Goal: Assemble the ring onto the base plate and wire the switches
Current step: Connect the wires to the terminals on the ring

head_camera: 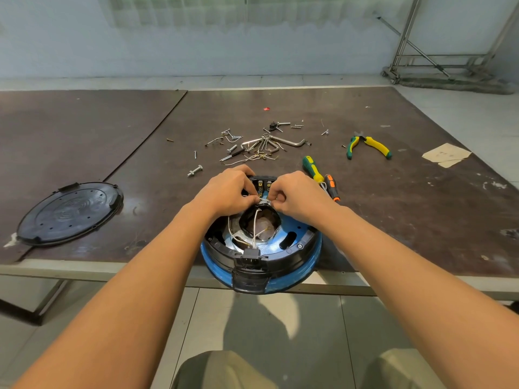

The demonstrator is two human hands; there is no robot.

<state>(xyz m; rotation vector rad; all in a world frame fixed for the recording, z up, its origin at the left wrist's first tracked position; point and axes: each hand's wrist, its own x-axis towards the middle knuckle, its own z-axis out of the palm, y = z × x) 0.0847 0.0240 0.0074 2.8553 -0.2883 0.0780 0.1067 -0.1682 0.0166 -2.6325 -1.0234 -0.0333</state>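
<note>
A round blue housing [304, 269] with a black ring [292, 258] seated in it overhangs the table's near edge. Inside lies a shiny base plate [271, 244] with white wires [255, 223] looping across it. A black socket block [250, 255] sits at the near rim. At the far rim a switch block [262, 184] shows brass terminals. My left hand [229, 192] and my right hand [297, 196] meet just below that block, fingertips pinched together on a white wire end [262, 199]. The hands hide the far part of the ring.
A black round cover [68, 213] lies at the left. Behind the hands are scattered screws, bolts and hex keys [252, 144]. A green-yellow screwdriver [312, 168] and an orange one [332, 186] lie right of the housing, and pliers [368, 146] and paper scraps [446, 157] farther right.
</note>
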